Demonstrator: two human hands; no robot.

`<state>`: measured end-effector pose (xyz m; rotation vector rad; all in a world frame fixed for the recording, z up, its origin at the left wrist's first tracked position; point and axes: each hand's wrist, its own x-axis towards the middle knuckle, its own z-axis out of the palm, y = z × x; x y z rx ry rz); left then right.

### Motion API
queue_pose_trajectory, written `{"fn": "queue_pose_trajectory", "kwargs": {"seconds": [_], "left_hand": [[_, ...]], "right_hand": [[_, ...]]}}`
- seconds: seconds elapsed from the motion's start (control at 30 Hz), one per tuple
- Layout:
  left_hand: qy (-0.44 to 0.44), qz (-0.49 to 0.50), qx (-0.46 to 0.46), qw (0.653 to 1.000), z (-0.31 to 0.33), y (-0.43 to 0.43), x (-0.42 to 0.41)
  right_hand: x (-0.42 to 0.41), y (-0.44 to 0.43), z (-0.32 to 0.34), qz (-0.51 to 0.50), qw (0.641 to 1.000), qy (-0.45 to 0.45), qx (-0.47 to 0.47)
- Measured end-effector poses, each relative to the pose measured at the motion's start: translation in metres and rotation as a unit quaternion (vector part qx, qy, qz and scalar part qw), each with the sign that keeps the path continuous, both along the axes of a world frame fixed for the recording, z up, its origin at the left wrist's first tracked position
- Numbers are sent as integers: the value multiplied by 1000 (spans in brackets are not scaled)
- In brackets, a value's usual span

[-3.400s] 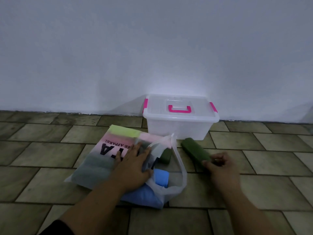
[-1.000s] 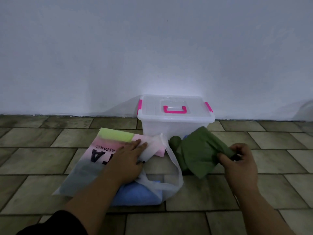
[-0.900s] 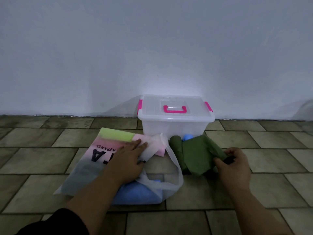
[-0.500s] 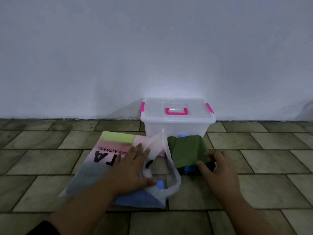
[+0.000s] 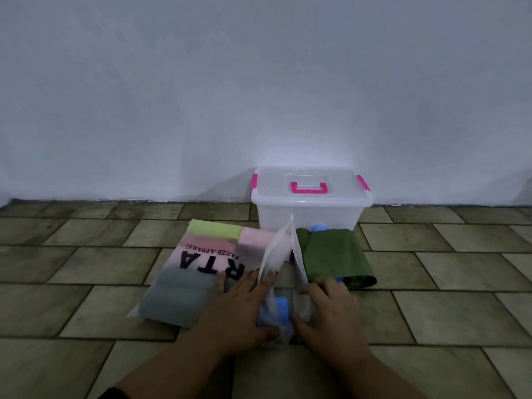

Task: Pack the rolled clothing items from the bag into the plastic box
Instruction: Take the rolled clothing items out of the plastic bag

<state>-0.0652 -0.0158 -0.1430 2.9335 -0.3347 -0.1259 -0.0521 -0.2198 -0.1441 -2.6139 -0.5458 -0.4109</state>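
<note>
Left hand (image 5: 239,309) flat on the translucent printed plastic bag (image 5: 190,277), right hand (image 5: 328,315) at its mouth, grip unclear; the sky-blue fabric roll (image 5: 280,308) inside could unravel if dragged by one edge.

The plastic box (image 5: 276,217) stands on the floor against the wall. It is clear, with pink latches and a pink handle, and its lid is on. Just before it, to the left, lies the bag (image 5: 201,272), thin and half transparent, with black letters, its handle loops standing up. Through its skin show a yellow-green roll (image 5: 214,230), a pink one and grey ones. A blue roll (image 5: 280,306) sits in its mouth. Right of the bag lies a green garment (image 5: 334,254), partly unrolled and flat. A small blue piece (image 5: 319,227) shows between it and the box.
</note>
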Motion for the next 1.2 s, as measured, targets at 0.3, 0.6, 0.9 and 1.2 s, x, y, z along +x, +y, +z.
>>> {"fn": "queue_pose_trajectory", "kwargs": {"seconds": [0.3,0.6,0.9,1.2], "left_hand": [[3,7,13,1000,5,5,4],[19,31,-50,998,10,7,6],[-2,37,-27,999,3,2,5],[-27,54,-55,997,-3,4,5]], "right_hand": [[27,27,27,136,962,233,-48],[21,-11,40,55,932,242,262],[27,1,43,116,945,303,41],[30,22,47,123,978,170,-19]]}}
